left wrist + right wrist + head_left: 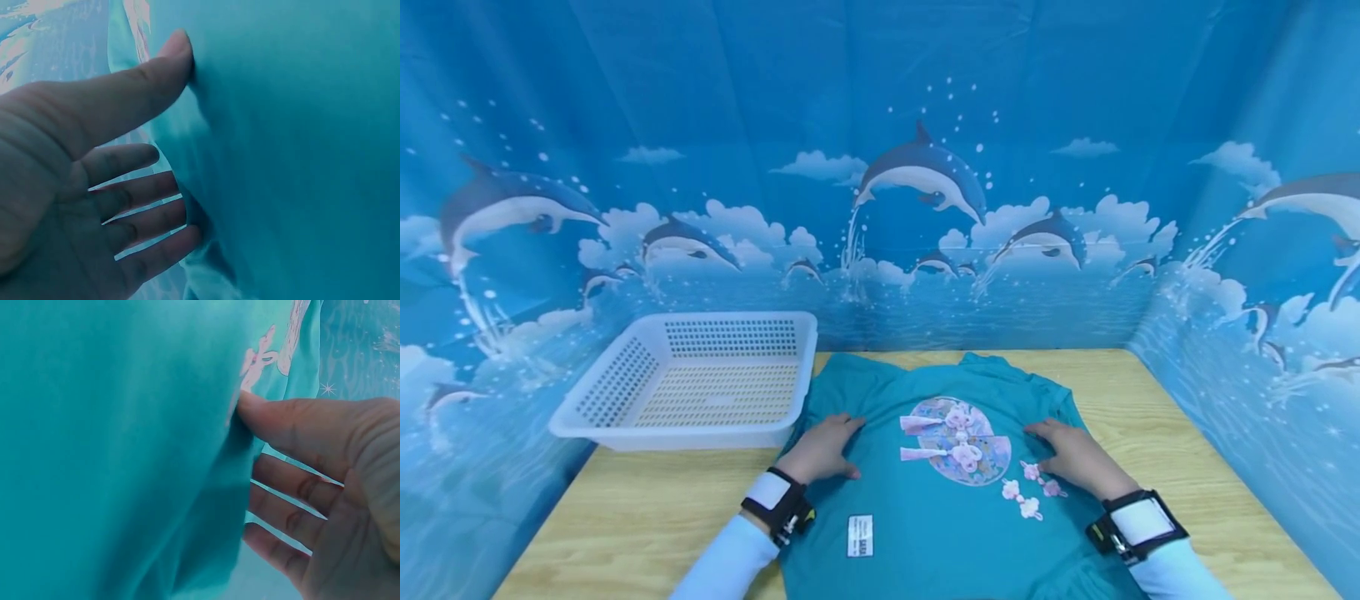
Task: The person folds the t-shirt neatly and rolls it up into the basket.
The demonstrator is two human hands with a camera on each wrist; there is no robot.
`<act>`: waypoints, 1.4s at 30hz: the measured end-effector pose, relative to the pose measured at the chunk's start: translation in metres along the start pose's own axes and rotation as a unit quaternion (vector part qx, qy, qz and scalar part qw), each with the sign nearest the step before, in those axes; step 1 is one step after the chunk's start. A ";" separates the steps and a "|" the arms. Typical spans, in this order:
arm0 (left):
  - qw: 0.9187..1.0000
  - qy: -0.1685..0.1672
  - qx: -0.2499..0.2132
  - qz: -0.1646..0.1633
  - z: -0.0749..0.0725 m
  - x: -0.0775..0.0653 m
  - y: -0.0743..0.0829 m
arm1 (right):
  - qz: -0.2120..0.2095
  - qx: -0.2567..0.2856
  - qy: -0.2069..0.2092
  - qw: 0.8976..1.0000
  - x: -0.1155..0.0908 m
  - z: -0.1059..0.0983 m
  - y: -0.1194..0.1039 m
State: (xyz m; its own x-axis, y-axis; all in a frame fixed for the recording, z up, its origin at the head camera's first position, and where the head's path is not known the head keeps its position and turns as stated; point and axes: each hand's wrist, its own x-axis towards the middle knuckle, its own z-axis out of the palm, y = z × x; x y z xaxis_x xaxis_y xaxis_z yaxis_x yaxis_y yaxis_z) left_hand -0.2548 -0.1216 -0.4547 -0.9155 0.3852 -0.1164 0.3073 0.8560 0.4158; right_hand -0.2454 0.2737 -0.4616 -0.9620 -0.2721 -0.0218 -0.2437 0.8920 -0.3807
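A teal T-shirt (917, 517) lies spread on the wooden table, with a round floral print, pink tassels and small pink flowers on its front. On the shirt's left side rests my left hand (822, 450); in the left wrist view its thumb and fingers are extended and touch the teal cloth (300, 150). My right hand (1078, 454) lies on the shirt's right side, near the small flowers. The right wrist view shows that hand's fingers fairly straight against the fabric (125, 450), thumb near a pink print. Both fingertips are partly hidden by cloth.
A white perforated plastic basket (700, 440) stands at the back left of the table (647, 517), close beside the shirt. A white label (861, 536) lies on the shirt's lower left. Blue dolphin-printed curtains (880, 100) enclose the back and sides.
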 end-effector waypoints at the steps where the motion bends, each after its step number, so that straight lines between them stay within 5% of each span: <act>1: 1.000 0.003 0.006 0.005 0.000 0.000 0.001 | -0.002 -0.004 0.002 1.000 0.000 0.000 -0.001; 13: 1.000 -0.014 0.006 -0.016 -0.003 0.003 0.000 | 0.002 0.013 0.008 1.000 0.001 0.002 -0.004; 21: 0.999 0.019 -0.026 -0.002 -0.014 0.018 0.011 | 0.031 0.043 -0.046 0.998 0.025 -0.022 -0.029; 26: 0.998 0.059 -0.012 -0.013 -0.019 0.043 0.025 | 0.014 -0.003 -0.008 1.000 0.064 -0.027 -0.047; 32: 0.995 0.065 -0.030 -0.063 -0.012 0.070 0.023 | 0.005 -0.013 0.005 1.000 0.101 -0.015 -0.047; 37: 0.995 0.061 -0.038 -0.065 -0.005 0.079 0.014 | 0.027 -0.008 0.024 0.999 0.113 -0.003 -0.040; 42: 0.995 0.081 0.028 -0.053 0.000 0.082 0.009 | 0.013 -0.054 0.076 0.996 0.115 0.011 -0.038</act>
State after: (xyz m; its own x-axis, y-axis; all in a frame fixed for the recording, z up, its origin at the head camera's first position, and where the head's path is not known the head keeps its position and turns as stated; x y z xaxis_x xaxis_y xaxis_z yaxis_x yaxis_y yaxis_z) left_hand -0.3276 -0.0827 -0.4605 -0.9721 0.2345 -0.0082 0.2162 0.9087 0.3570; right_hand -0.3452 0.2049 -0.4594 -0.9738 -0.1974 0.1127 -0.2218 0.9338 -0.2806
